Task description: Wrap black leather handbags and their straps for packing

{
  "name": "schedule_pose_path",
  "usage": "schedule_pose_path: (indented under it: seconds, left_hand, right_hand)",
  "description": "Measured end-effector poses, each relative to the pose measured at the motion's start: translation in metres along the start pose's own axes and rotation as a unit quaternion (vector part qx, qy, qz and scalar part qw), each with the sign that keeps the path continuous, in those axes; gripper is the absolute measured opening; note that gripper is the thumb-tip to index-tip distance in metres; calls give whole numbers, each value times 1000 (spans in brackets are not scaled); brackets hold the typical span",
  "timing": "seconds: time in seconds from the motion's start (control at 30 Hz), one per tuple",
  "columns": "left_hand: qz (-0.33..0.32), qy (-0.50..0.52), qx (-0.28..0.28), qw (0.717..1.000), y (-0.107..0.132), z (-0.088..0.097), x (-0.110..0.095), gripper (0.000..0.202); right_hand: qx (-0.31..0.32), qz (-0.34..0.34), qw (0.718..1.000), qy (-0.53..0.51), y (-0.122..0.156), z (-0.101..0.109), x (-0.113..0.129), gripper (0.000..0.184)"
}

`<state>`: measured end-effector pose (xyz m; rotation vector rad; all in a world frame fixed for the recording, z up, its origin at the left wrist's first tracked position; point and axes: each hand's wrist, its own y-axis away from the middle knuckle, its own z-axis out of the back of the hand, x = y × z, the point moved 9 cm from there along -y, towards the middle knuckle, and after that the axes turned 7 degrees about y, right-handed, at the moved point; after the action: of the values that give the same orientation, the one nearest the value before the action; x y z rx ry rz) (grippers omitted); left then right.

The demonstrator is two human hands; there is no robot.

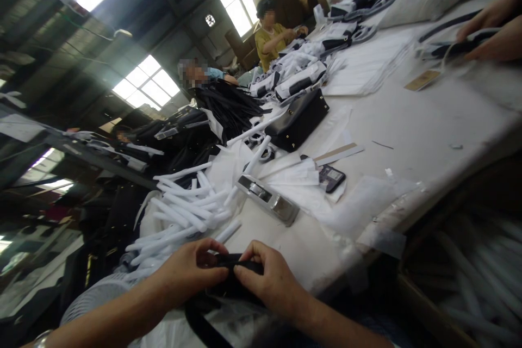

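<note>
Low in the view, my left hand (200, 265) and my right hand (264, 274) are side by side, both pinching a black strap (228, 259). A length of it curves down below my left wrist. Dark material hangs under my fingers, too shadowed to make out. Just beyond my hands, a tape dispenser (268, 199) sits on the white table (367, 147). To its left lies a heap of white foam tubes (183, 209). A black bag (297, 119) with small metal studs rests on the table past the dispenser.
A dark phone-like device (331, 176) lies among white paper strips. Several wrapped bags (302, 81) line the table further off. At right, another person's hands (489, 32) hold straps with a tag (422, 80). A box of white tubes (481, 277) stands below the table edge.
</note>
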<state>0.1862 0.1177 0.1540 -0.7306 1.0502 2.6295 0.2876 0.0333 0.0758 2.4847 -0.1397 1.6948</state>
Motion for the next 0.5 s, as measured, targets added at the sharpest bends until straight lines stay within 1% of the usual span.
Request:
schedule_pose_path:
  seconds: [0.1,0.2,0.37,0.5]
  left_hand:
    - [-4,-1,-7,1000,0,-1,-1,43]
    - [-10,-11,-23,1000,3,-3,-5,40]
    - [-15,-3,-51,999,7,-5,-11,40]
    - [-13,8,-47,999,8,-6,-6,43]
  right_hand:
    - [7,1,1000,-12,0,-3,-4,16]
    - [18,1,1000,-10,1,-5,-3,17]
    - [3,18,998,57,3,-3,6,12]
    - [9,7,998,62,3,-5,1,8]
